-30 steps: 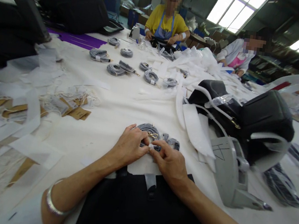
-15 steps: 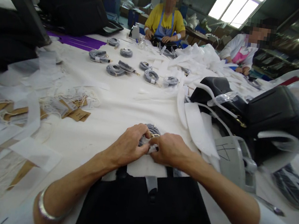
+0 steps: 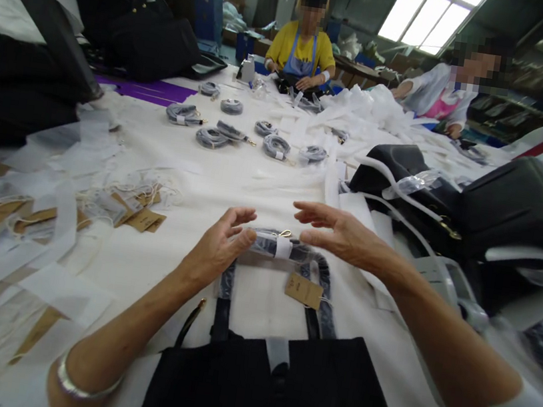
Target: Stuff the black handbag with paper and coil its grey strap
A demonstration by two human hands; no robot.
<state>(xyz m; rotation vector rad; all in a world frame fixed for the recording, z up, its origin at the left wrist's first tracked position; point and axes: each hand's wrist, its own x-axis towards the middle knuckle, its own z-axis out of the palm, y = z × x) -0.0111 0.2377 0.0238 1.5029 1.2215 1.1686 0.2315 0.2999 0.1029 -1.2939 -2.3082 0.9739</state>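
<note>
A black handbag (image 3: 270, 392) lies in front of me, its plastic-wrapped handles (image 3: 225, 291) stretched out on the white table. A brown hang tag (image 3: 303, 291) on a white string rests by the right side of the handles. White wrap (image 3: 284, 248) circles the top of the handles, with a gold clasp (image 3: 285, 234) just beyond. My left hand (image 3: 226, 241) is open beside the handle's top left, thumb and fingers apart; whether it touches cannot be made out. My right hand (image 3: 335, 233) hovers open above the handle's top right, holding nothing.
Several coiled grey straps (image 3: 276, 147) lie farther back. Tags with strings (image 3: 145, 219) and clear plastic are spread at left. Black bags (image 3: 518, 204) with white padding stand at right, another dark bag (image 3: 157, 46) at back left. Two co-workers (image 3: 300, 49) sit across the table.
My hands have come apart from the coiled strap at the handles, the right one moving up and right. The handles and brown tag are now uncovered.
</note>
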